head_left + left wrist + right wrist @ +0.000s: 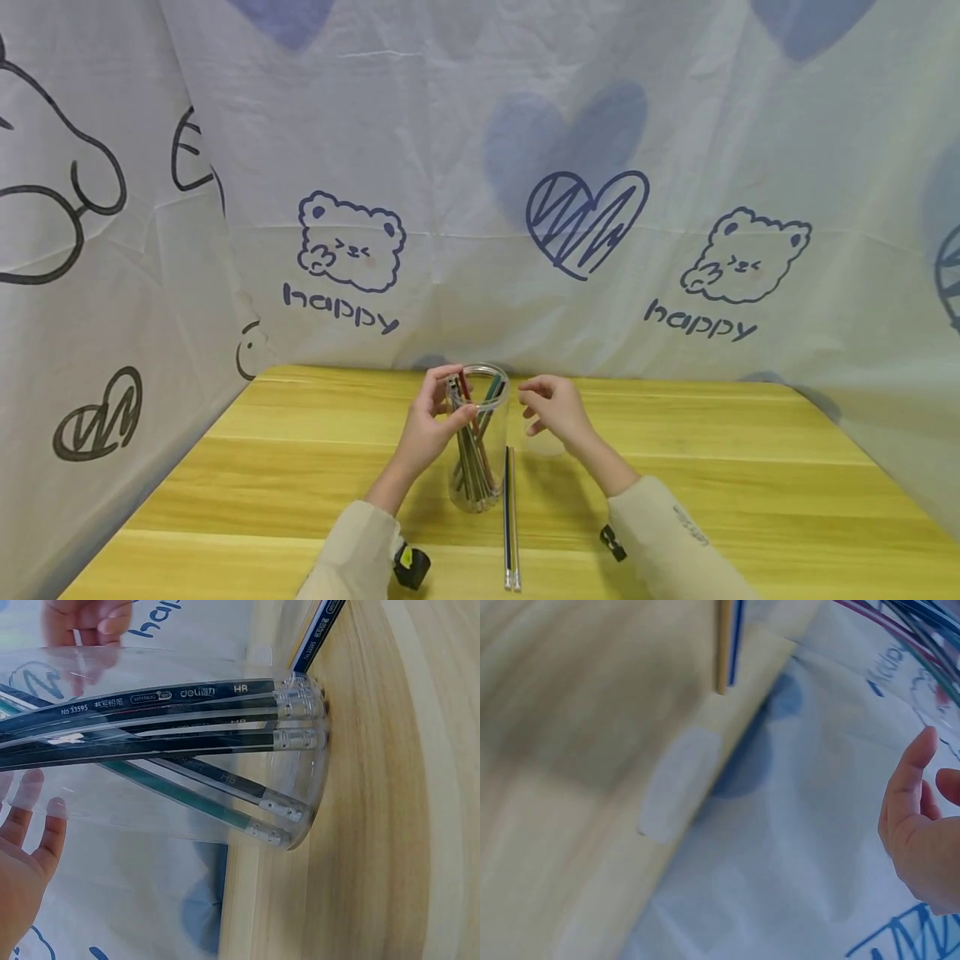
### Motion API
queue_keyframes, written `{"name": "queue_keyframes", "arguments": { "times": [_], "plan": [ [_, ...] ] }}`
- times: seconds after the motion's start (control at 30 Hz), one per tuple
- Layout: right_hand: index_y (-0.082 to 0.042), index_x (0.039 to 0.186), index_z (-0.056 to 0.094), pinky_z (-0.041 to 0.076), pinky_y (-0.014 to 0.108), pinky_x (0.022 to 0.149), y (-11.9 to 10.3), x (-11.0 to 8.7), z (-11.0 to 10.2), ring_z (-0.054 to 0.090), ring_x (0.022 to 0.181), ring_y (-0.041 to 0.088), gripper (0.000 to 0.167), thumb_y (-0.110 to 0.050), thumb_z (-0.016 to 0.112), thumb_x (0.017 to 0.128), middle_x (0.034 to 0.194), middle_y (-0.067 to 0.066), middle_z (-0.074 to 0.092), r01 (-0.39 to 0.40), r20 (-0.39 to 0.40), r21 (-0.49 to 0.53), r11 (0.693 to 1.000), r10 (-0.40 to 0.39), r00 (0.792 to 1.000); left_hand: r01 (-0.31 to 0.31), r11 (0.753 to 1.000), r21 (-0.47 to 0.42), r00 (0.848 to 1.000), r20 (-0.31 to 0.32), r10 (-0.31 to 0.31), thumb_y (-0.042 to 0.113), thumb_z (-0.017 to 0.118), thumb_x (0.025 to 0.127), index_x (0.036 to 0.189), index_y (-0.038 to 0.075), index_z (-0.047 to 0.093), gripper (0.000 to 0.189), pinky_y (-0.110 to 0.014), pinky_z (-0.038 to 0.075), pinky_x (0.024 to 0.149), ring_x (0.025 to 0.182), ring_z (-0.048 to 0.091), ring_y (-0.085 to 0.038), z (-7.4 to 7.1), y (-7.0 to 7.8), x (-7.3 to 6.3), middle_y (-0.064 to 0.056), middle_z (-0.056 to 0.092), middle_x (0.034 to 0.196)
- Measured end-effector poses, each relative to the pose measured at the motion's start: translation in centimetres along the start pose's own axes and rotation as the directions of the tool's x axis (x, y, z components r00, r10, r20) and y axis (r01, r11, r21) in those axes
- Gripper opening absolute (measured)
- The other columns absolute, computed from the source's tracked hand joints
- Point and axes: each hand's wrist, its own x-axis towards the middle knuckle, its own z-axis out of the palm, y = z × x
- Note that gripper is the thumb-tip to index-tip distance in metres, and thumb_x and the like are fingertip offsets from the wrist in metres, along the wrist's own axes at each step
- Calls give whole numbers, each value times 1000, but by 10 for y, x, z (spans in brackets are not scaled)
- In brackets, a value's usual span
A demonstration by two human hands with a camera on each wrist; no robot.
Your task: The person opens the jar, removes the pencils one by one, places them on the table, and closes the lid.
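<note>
My left hand (429, 421) grips a tall clear plastic jar (476, 504) near its rim, with the thumb on the near side and fingers around the far side. The jar stands upright on the table. Inside lean several pencils (195, 701), mostly dark with "HB" printed on them and one green (176, 796), their silver ferrules down at the base. Just right of the rim is my right hand (558, 410), its fingers loosely bent and holding nothing. Two pencils (511, 517) lie side by side on the table, close to the jar's right side.
A thin, clear round lid (546, 443) lies flat on the wood-grain table (300, 475), below my right hand. Behind the table hangs a white cloth (450, 208) printed with bears and hearts. Another printed cloth (150, 275) closes off the left side.
</note>
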Motion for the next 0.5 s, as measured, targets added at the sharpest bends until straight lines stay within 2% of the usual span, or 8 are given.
{"name": "queue_keyframes", "arguments": {
  "times": [0.17,0.33,0.5],
  "plan": [
    [11,97,61,48,27,44,-14,-2,-2,54,63,23,16,2,54,84,75,11,57,113,-19,-4,994,-113,993,-5,1000,-2,1000,-1,5,-7,56,79,121,-7,38,45,-34,40,73,84,51,-10,0,0,0,-22,55,99],
    [9,96,62,48,28,45,-26,-7,-3,54,63,20,15,0,55,85,75,8,59,210,-4,-58,976,-211,978,-15,1000,-21,1000,-16,14,-2,52,83,120,-7,38,40,-33,41,74,88,52,-15,1,-1,0,-23,54,102],
    [8,97,62,49,35,48,-33,-10,-4,52,60,14,16,-3,56,86,78,10,60,295,26,-96,951,-294,956,-27,999,-45,999,-46,25,0,45,89,118,-6,41,30,-30,43,74,90,52,-26,1,-17,3,-23,54,103]
  ]
}}
